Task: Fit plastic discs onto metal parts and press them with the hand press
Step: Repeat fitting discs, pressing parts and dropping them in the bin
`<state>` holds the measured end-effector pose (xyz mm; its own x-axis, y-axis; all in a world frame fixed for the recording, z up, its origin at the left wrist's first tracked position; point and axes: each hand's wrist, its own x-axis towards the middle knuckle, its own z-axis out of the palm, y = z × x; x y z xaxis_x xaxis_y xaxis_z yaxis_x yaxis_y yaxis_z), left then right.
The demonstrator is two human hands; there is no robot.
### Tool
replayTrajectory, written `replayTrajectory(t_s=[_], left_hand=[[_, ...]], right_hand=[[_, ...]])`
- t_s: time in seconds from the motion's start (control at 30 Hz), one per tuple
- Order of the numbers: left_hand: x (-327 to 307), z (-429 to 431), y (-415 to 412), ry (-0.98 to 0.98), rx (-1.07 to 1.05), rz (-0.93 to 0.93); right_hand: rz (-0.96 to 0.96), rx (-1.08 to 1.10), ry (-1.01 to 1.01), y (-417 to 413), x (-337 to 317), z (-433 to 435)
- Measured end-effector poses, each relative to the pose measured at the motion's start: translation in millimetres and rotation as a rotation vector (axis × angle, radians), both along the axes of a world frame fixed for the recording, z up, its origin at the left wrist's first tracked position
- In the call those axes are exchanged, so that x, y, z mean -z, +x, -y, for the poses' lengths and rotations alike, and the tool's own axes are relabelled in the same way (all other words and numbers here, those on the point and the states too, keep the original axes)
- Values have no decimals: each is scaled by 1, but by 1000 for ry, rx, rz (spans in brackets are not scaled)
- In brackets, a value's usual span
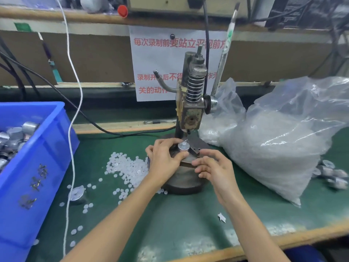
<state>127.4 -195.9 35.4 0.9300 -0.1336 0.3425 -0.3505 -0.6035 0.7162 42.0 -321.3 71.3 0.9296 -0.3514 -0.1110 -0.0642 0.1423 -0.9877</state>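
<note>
Your left hand (166, 159) pinches the part (183, 147) on the press (192, 114) base, under its head, with a disc (184, 143) already set on top. Your right hand (213, 167) hovers at 4 o'clock of the part, fingers loosely bent, nothing visible in them. Pressing is not yet done: the lever (224, 53) stands untouched at 1 o'clock, and many parts wait in the bin (47, 157) at 9 o'clock. Loose discs (128, 167) crowd 8 o'clock, the bag (283, 138) 3 o'clock; open table (188, 224) lies toward 6 o'clock.
</note>
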Motion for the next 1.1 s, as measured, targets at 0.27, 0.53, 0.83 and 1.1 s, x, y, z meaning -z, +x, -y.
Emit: replayTrajectory(t_s=[0.27, 0.53, 0.83, 1.1], left_hand=[[1, -1, -4, -22, -8, 19], [0, -2, -5, -24, 0, 12], [5, -1, -2, -40, -8, 44], [5, 0, -2, -34, -8, 31]], right_hand=[[369, 334, -92, 53, -92, 26], [452, 137, -270, 82, -175, 29], [743, 272, -72, 32, -116, -1], [556, 157, -8, 77, -127, 11]])
